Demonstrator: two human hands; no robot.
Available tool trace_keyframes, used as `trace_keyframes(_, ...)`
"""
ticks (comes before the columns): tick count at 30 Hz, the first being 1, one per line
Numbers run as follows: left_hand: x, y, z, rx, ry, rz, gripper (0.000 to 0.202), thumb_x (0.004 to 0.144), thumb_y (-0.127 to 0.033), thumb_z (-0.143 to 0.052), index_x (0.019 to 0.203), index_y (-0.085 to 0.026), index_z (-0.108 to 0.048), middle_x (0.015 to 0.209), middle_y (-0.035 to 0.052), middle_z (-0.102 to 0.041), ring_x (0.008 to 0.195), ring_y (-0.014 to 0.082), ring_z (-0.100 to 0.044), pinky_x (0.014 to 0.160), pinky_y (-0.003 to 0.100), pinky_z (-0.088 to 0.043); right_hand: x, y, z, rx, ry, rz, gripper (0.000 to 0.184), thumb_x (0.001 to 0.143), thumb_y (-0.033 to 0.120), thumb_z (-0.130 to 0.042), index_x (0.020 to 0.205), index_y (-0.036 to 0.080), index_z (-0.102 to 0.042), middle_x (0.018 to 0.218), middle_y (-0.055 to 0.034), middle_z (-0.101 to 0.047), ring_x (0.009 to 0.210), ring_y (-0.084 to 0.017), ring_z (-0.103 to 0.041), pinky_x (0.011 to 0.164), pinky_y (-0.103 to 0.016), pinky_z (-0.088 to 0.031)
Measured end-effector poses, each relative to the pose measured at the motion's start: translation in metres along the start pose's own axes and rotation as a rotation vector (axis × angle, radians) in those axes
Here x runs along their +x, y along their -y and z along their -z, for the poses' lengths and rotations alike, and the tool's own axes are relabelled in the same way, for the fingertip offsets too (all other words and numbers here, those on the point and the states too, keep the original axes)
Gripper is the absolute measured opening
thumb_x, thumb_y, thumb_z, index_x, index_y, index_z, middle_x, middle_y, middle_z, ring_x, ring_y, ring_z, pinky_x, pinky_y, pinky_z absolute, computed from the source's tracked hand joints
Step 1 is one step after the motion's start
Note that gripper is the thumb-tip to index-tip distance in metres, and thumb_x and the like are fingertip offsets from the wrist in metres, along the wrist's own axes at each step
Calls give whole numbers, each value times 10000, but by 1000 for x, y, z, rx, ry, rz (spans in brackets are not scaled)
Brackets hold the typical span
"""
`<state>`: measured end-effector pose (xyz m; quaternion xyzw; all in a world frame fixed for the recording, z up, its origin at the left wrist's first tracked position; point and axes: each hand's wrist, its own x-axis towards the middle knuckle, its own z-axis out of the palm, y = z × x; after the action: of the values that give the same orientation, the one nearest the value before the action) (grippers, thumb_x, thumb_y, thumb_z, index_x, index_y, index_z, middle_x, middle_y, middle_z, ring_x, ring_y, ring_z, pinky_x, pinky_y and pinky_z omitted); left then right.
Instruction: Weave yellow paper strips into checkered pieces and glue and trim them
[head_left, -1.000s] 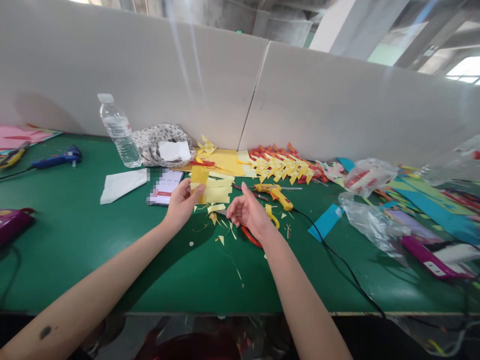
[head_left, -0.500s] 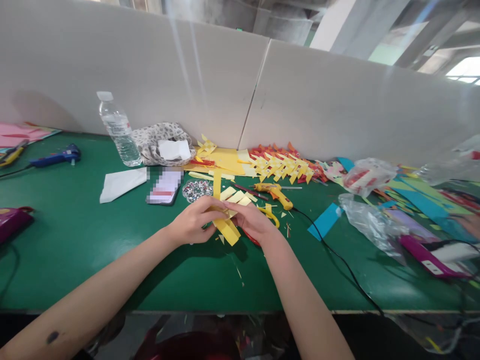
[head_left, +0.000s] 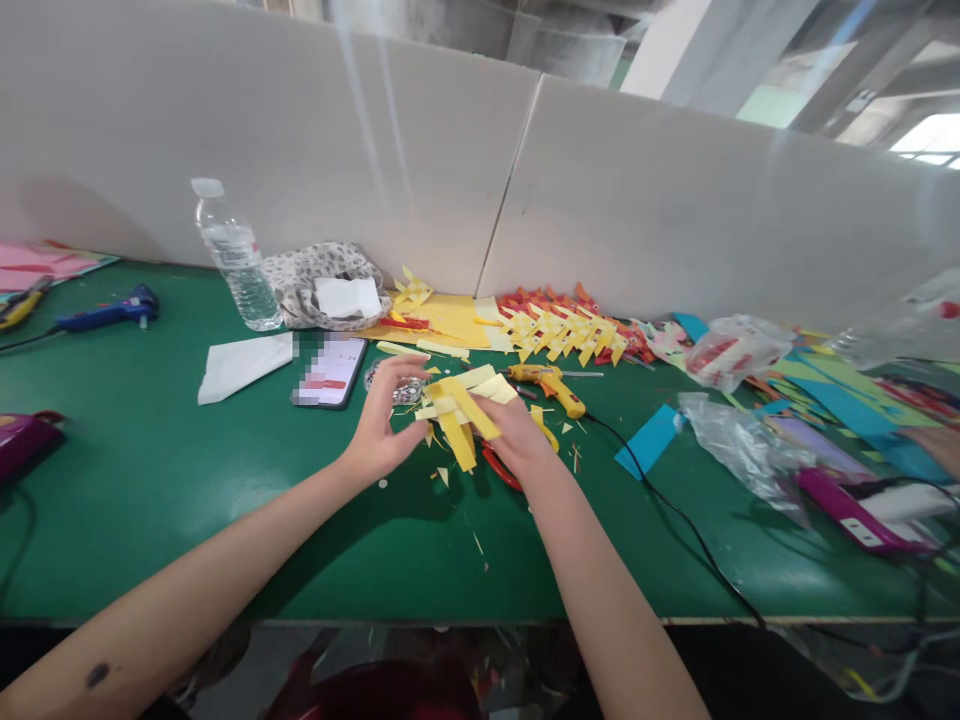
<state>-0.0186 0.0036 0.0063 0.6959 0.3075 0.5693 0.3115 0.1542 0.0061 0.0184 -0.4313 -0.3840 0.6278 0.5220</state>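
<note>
A piece of woven yellow paper strips (head_left: 454,412), light and dark yellow crossing each other, is held above the green table. My right hand (head_left: 517,432) grips it from the right, with the fingers partly hidden behind the strips. To its left, my left hand (head_left: 386,425) is open, thumb and fingers spread apart, the thumb close to the paper's left side. Red-handled pliers or scissors (head_left: 501,468), partly covered, lie under my right hand. Just behind my left fingers is a clear dish of small shiny pieces (head_left: 409,390).
A yellow glue gun (head_left: 551,388) with a black cord lies right of my hands. Finished woven yellow pieces (head_left: 566,330) are lined up near the partition. At the left are a phone (head_left: 330,372), a water bottle (head_left: 238,260) and a blue glue gun (head_left: 112,312). A blue paper strip (head_left: 651,440) lies right.
My left hand has let go of the woven paper and opened, moving slightly left. The upright strip is now folded down across the piece, which stays in my right hand.
</note>
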Motion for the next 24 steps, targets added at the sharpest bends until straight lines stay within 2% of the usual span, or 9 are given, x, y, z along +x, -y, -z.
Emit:
trace_keyframes(2, 4, 4, -3, -202, -5, 261, 452, 680, -160, -606, 1113, -224, -491, 1279, 76, -455, 1196, 241, -413, 967, 393, -371, 1, 0, -1, 4, -14, 12, 372, 556, 275, -760, 901, 197, -647, 916, -32, -698, 780, -194, -643, 643, -293, -506)
trace_keyframes(5, 8, 10, -5, -498, 107, 626, 408, 717, -225, -629, 1111, -199, -526, 1196, 82, -544, 1086, 223, -526, 910, 360, -434, 2, -1, -2, -28, -38, 14, 423, 536, 297, -765, 927, 196, -639, 927, -39, -699, 772, -213, -650, 628, -316, -516)
trace_keyframes(8, 8, 10, -7, -625, 215, 816, 325, 729, -220, -641, 1047, -177, -584, 1111, 87, -615, 957, 194, -605, 850, 325, -482, 3, -3, -2, -69, -98, 39, 460, 529, 305, -764, 953, 188, -629, 913, -45, -699, 739, -213, -652, 618, -329, -521)
trace_keyframes(14, 6, 9, -10, -629, 228, 886, 259, 766, -226, -631, 1015, -156, -606, 982, 82, -689, 849, 169, -656, 832, 316, -509, 4, -6, -1, -221, -160, 74, 378, 550, 312, -746, 888, 189, -633, 887, -44, -695, 743, -208, -648, 638, -338, -525)
trace_keyframes(19, 6, 13, -8, -609, 224, 870, 279, 747, -212, -658, 1018, -155, -624, 1031, 83, -679, 858, 156, -655, 835, 292, -505, 3, -6, -2, -257, -214, 66, 313, 538, 306, -751, 812, 187, -655, 839, -54, -695, 735, -228, -647, 629, -358, -531)
trace_keyframes(24, 6, 16, -8, -569, 217, 854, 322, 718, -198, -684, 1032, -163, -625, 1027, 83, -680, 849, 148, -655, 798, 269, -515, 3, -5, -4, -228, -199, 53, 320, 514, 284, -767, 798, 187, -658, 820, -50, -694, 750, -226, -643, 649, -348, -526)
